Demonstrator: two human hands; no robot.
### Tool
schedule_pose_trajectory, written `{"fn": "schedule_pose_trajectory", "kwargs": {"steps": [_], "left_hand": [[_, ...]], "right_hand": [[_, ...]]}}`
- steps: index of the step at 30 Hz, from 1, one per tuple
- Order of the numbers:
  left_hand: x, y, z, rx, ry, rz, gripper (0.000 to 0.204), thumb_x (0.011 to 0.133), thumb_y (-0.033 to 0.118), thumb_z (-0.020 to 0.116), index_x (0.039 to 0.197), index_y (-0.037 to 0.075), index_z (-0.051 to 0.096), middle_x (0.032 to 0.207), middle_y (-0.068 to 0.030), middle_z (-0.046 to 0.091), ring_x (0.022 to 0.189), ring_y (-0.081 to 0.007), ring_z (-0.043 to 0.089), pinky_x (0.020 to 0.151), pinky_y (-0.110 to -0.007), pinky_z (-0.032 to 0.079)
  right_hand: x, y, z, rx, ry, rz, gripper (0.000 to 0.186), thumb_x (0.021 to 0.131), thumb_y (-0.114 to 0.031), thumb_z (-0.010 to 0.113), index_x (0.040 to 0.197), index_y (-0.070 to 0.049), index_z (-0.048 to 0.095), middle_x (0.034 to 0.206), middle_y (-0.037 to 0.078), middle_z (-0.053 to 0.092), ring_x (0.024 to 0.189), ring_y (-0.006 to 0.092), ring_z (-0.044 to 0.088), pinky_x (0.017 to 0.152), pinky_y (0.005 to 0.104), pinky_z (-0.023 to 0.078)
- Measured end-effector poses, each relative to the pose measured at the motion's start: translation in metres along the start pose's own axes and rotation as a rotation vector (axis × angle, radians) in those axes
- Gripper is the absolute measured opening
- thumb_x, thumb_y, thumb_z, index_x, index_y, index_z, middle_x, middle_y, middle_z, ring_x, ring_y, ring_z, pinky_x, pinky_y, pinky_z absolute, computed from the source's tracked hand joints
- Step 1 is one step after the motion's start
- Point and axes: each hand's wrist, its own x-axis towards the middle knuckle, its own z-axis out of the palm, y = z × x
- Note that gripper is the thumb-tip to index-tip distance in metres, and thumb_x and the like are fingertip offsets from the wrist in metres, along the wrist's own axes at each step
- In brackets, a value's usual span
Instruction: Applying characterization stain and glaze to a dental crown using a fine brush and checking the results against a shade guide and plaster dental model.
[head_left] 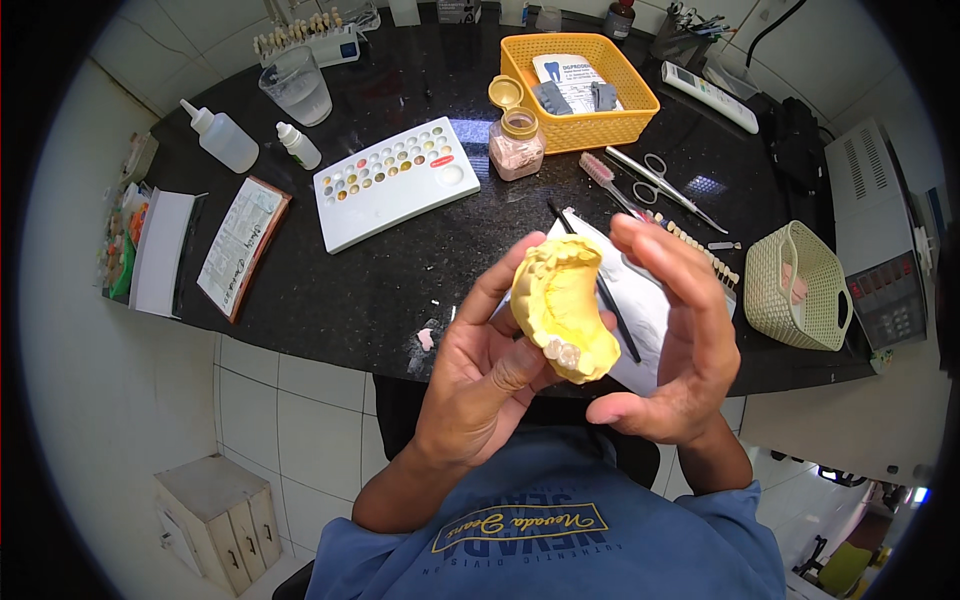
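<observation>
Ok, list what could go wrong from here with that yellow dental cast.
1. The yellow dental cast is held past the edge of the black counter, pinched mainly by the left hand; a slip would likely drop it to the floor.
2. The right hand is open beside it, so pressing on the pale teeth could chip them.

a white printed packet point(565, 75) is lying in the yellow basket point(640, 105) at the counter's far edge; a grey machine's red display point(885, 290) is glowing at right.
</observation>
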Motion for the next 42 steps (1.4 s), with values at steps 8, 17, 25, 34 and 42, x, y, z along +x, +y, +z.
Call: {"fn": "schedule_pose_trajectory", "kwargs": {"steps": [8, 17, 25, 34, 42], "left_hand": [[-0.003, -0.008, -0.006, 0.259, 0.049, 0.364, 0.085, 0.076, 0.015, 0.075, 0.143, 0.008, 0.024, 0.131, -0.0207, 0.047, 0.117, -0.0286, 0.052, 0.098, -0.039, 0.046], [-0.005, -0.009, -0.007, 0.309, 0.002, 0.395, 0.076, 0.081, 0.015, 0.070, 0.142, 0.006, 0.025, 0.131, -0.0213, 0.047, 0.118, -0.0308, 0.052, 0.099, -0.042, 0.045], [-0.013, 0.008, -0.014, 0.208, 0.093, 0.124, 0.053, 0.094, 0.017, 0.052, 0.138, 0.000, 0.029, 0.129, -0.0206, 0.048, 0.110, -0.0328, 0.058, 0.087, -0.040, 0.054], [-0.013, 0.020, -0.015, 0.069, 0.170, -0.074, 0.054, 0.096, 0.022, 0.046, 0.140, -0.001, 0.023, 0.129, -0.0229, 0.047, 0.105, -0.0359, 0.060, 0.079, -0.037, 0.058], [-0.016, 0.022, -0.017, 0.178, 0.115, -0.046, 0.069, 0.085, 0.019, 0.054, 0.143, 0.001, 0.021, 0.132, -0.0221, 0.043, 0.110, -0.0367, 0.057, 0.088, -0.042, 0.053]], "right_hand": [[0.008, -0.017, 0.000, -0.306, -0.133, -0.225, 0.037, 0.067, -0.021, 0.083, 0.094, -0.007, 0.063, 0.095, 0.010, 0.067, 0.090, 0.0270, 0.065, 0.086, 0.0440, 0.046], [0.008, -0.019, 0.001, -0.285, -0.099, -0.188, 0.032, 0.064, -0.015, 0.082, 0.091, -0.006, 0.066, 0.094, 0.008, 0.066, 0.087, 0.0239, 0.065, 0.079, 0.0372, 0.050], [0.003, 0.008, -0.023, -0.350, -0.039, 0.299, 0.017, 0.074, 0.000, 0.070, 0.089, 0.001, 0.063, 0.082, 0.011, 0.063, 0.065, 0.0153, 0.061, 0.058, 0.0250, 0.048], [0.001, 0.015, -0.006, -0.594, -0.352, 0.436, 0.019, 0.075, -0.001, 0.068, 0.091, -0.002, 0.057, 0.078, 0.011, 0.057, 0.061, 0.0231, 0.062, 0.054, 0.0336, 0.048], [0.005, 0.014, -0.001, -0.676, -0.359, 0.428, 0.024, 0.073, 0.004, 0.062, 0.095, -0.004, 0.057, 0.078, 0.012, 0.056, 0.062, 0.0250, 0.062, 0.054, 0.0351, 0.047]]}}
